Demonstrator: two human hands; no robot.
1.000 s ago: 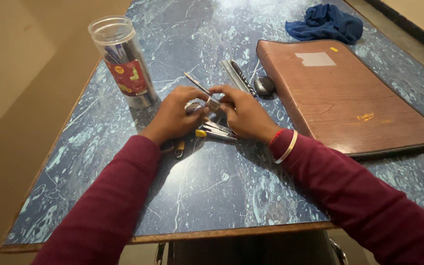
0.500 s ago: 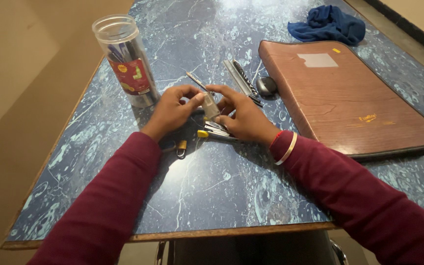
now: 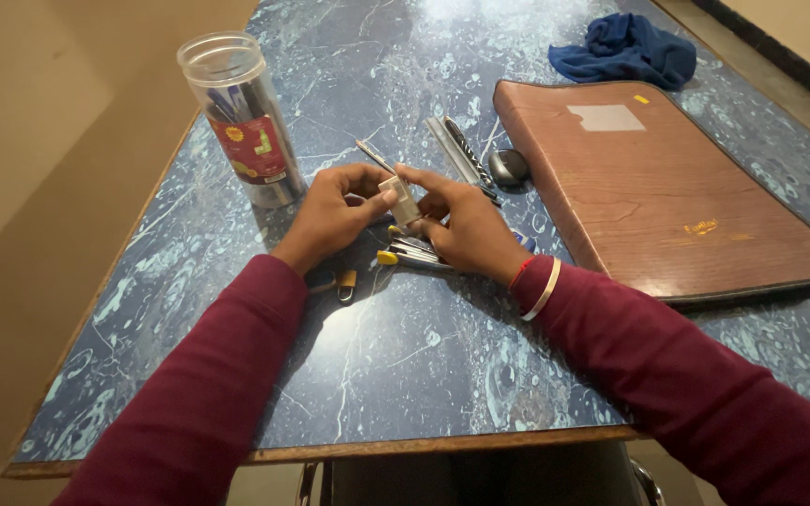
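Observation:
Both hands meet over the blue marbled table (image 3: 405, 356). My left hand (image 3: 330, 214) and my right hand (image 3: 466, 230) pinch a small pale rectangular block (image 3: 398, 200) between their fingertips, held upright and slightly tilted. Under the hands lie several pens (image 3: 416, 253), one with a yellow end (image 3: 386, 258). A small brass padlock (image 3: 346, 280) lies by my left wrist. A thin pencil (image 3: 373, 156) lies just beyond my left hand.
A clear plastic jar (image 3: 241, 117) holding pens stands at the left. A metal ruler (image 3: 457, 150) and a dark oval object (image 3: 508, 166) lie beyond the hands. A brown folder (image 3: 667, 187) fills the right side, with a blue cloth (image 3: 625, 47) behind it.
The pale block has turned from lying flat between the fingertips to standing upright and tilted. Both hands stayed in almost the same spot.

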